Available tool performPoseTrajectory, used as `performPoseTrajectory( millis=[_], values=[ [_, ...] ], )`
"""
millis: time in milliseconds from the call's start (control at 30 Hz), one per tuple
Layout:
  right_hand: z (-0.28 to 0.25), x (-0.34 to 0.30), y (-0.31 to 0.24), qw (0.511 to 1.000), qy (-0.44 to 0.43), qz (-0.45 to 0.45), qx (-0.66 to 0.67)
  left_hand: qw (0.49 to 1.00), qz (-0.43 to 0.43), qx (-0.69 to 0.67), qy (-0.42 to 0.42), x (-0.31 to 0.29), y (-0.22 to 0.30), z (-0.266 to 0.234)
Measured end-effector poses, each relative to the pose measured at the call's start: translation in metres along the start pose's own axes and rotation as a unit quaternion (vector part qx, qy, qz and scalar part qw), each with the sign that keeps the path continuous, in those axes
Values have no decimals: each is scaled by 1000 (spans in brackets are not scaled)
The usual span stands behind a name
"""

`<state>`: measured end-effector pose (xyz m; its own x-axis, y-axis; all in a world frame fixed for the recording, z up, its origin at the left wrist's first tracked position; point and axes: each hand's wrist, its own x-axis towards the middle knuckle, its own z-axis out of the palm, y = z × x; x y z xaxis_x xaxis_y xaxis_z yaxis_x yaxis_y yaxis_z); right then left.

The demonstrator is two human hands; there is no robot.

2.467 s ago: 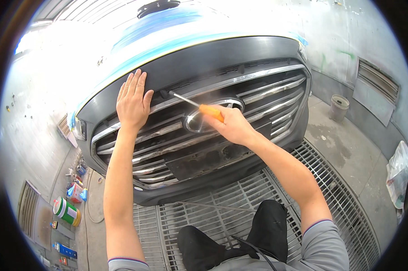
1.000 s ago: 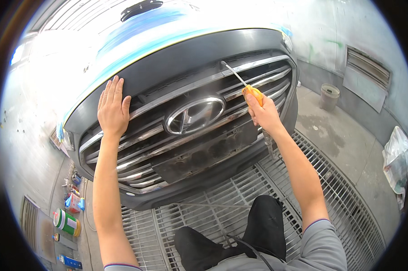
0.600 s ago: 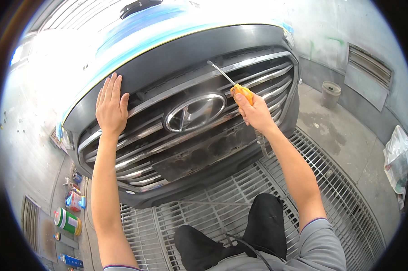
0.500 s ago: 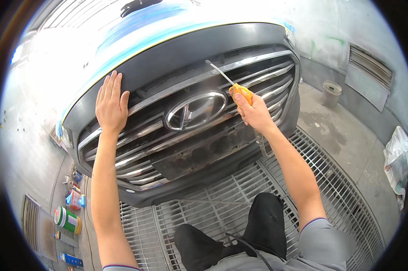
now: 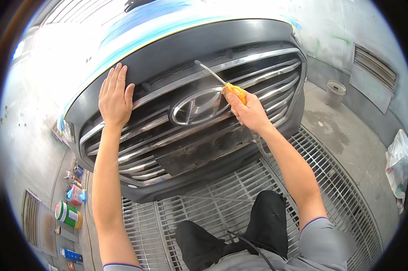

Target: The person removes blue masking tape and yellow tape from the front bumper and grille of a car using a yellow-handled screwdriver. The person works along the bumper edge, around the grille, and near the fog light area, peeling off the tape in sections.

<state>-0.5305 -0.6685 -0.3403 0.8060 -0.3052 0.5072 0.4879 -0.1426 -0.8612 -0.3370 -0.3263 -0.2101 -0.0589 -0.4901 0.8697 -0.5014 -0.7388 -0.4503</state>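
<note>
A car's black front bumper [image 5: 204, 38] stands before me, with a chrome-barred grille [image 5: 267, 83] and an oval badge [image 5: 186, 113]. My left hand [image 5: 116, 99] lies open with fingers stretched on the bumper's left upper part, over the grille's top edge. My right hand [image 5: 251, 113] is closed around an orange-yellow air blow gun [image 5: 236, 92], in front of the badge's right end. Its long thin metal nozzle [image 5: 211, 72] points up and left toward the grille's upper edge. A hose [image 5: 261, 147] hangs below my right hand; its join with the gun is hidden.
Blue and whitish sheeting [image 5: 143, 27] covers the car behind the bumper. Metal floor grating [image 5: 204, 212] lies under my knees. A grey bucket [image 5: 334, 93] and plastic bag [image 5: 397, 160] stand at the right. At left are a green-and-white tub [image 5: 69, 214] and several small containers.
My right hand has moved slightly left with the blow gun, so its nozzle tip sits farther left along the grille's top. My left hand still rests on the bumper. The view has shifted a little.
</note>
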Motion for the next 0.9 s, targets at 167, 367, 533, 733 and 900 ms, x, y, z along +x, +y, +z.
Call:
performPoseTrajectory(
  millis=[167,367,533,733,900],
  values=[
    [9,0,-4,1000,-12,19,10,1000,-1,-6,9,0,-1,-1],
    [21,4,0,1000,-27,-10,4,1000,-1,-11,13,0,0,1],
    [29,7,4,998,-37,-25,-33,1000,-3,-10,11,0,0,1],
    [41,7,-1,998,-53,-17,-22,1000,-5,-4,8,-2,-2,3],
    [49,9,1,998,-57,-25,-23,1000,-6,1,2,-1,1,2]
  ],
)
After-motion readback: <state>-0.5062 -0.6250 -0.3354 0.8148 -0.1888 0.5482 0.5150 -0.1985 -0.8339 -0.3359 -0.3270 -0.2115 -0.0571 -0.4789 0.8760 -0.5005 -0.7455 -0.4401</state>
